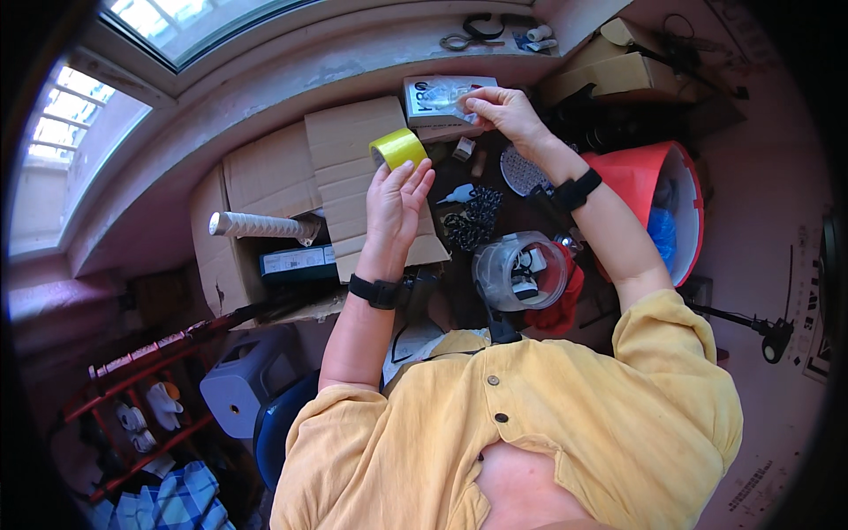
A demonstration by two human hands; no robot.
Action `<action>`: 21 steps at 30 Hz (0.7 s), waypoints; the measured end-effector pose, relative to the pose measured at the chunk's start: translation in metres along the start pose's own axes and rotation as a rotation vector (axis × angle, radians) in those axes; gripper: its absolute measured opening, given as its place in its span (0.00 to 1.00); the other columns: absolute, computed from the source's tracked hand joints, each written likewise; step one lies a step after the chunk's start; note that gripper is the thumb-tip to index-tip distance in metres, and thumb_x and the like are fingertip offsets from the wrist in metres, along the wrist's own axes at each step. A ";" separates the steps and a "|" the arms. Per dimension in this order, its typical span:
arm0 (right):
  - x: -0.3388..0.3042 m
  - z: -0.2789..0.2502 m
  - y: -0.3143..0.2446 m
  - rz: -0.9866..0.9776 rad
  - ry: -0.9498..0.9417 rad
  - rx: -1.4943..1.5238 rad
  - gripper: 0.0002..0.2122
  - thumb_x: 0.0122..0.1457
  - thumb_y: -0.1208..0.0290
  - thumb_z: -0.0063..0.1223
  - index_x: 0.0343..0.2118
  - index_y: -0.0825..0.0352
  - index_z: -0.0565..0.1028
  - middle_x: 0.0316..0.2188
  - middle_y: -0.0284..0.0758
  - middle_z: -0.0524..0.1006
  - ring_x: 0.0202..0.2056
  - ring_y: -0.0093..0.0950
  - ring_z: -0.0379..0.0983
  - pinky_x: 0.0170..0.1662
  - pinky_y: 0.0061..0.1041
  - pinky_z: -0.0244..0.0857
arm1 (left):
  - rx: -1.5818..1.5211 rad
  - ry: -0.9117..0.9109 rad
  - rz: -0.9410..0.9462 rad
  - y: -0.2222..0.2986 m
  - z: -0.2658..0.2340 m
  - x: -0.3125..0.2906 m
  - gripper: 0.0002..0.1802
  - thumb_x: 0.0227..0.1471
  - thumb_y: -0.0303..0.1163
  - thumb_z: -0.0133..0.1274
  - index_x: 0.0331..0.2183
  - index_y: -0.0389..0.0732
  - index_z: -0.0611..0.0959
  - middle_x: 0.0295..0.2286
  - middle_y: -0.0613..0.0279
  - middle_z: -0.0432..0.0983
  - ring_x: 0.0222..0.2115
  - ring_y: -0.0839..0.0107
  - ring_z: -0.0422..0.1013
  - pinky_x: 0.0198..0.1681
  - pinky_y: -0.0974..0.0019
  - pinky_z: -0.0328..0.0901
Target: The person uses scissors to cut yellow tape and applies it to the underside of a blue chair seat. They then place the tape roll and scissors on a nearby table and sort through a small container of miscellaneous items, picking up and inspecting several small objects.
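Observation:
My left hand (399, 205) is palm up over the cardboard, with its fingertips at the lower edge of a roll of yellow tape (402, 147). The thumb side seems to grip the roll, while the other fingers stay loosely stretched. Farther right, my right hand (508, 113) pinches a small clear plastic piece (455, 95) above a white printed box (424, 88). Its exact shape is hard to make out. Under the left hand and roll lies a cardboard flap (340, 150) of a large carton.
A white-wrapped handle (265, 225) juts from the carton. Near my body stands a clear round tub (499, 274) with white adapters inside. A red bucket (636, 177) is at the right, a black cord bundle (477, 219) in the middle, scissors (464, 41) on the sill.

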State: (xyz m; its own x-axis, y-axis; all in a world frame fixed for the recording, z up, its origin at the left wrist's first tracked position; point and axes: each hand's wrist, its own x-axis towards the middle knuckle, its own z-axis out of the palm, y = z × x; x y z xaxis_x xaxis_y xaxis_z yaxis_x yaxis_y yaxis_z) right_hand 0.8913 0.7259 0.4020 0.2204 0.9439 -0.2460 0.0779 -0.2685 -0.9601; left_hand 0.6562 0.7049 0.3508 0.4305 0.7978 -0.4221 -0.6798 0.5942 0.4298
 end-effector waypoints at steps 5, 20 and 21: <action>0.041 0.010 -0.008 0.006 0.024 -0.091 0.09 0.65 0.73 0.52 0.44 0.64 0.81 0.36 0.30 0.82 0.30 0.15 0.76 0.33 0.15 0.69 | 0.006 0.009 0.011 0.004 0.000 0.000 0.24 0.59 0.21 0.51 0.55 0.34 0.66 0.49 0.48 0.70 0.50 0.57 0.73 0.52 0.59 0.72; 0.119 0.033 -0.002 0.132 0.226 0.189 0.06 0.61 0.64 0.62 0.38 0.57 0.80 0.33 0.25 0.82 0.29 0.15 0.73 0.32 0.18 0.66 | -0.064 -0.013 -0.014 0.004 0.002 0.010 0.24 0.58 0.21 0.50 0.56 0.35 0.67 0.48 0.49 0.72 0.49 0.59 0.74 0.51 0.59 0.72; 0.120 0.031 0.000 0.140 0.224 0.202 0.06 0.60 0.63 0.63 0.37 0.57 0.80 0.33 0.25 0.82 0.29 0.15 0.73 0.32 0.18 0.66 | -0.071 -0.013 -0.019 0.003 0.001 0.010 0.24 0.58 0.21 0.50 0.56 0.35 0.67 0.48 0.49 0.72 0.49 0.59 0.74 0.51 0.59 0.72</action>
State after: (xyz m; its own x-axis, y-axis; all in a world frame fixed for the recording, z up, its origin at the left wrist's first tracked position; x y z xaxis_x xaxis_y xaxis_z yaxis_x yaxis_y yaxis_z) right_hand 0.8878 0.8454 0.3683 0.4254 0.8288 -0.3635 -0.1580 -0.3275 -0.9316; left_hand 0.6592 0.7152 0.3488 0.4511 0.7880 -0.4191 -0.7115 0.6010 0.3642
